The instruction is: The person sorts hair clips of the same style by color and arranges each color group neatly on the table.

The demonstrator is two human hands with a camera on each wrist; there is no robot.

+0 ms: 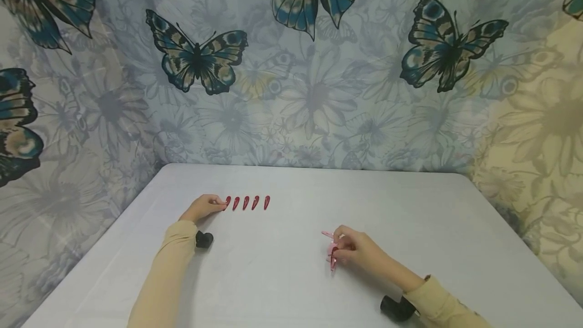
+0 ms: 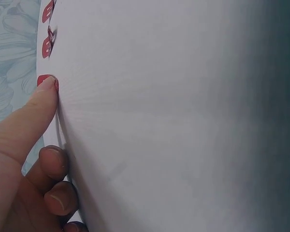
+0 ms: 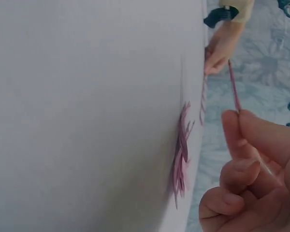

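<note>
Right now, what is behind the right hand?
In the head view, a pile of pink hair clips shows partly; the right hand covers the rest, so their number is hidden.

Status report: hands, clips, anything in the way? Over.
Left hand touching leftmost red clip of five. Right hand pinching another clip. Pink pile nearby. No obstruction visible.

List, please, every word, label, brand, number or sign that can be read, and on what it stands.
None: no readable text shows on the red clips, the pink clips, the white table or the butterfly backdrop.
The red clips' pale shapes in the left wrist view are too small to identify.
</note>
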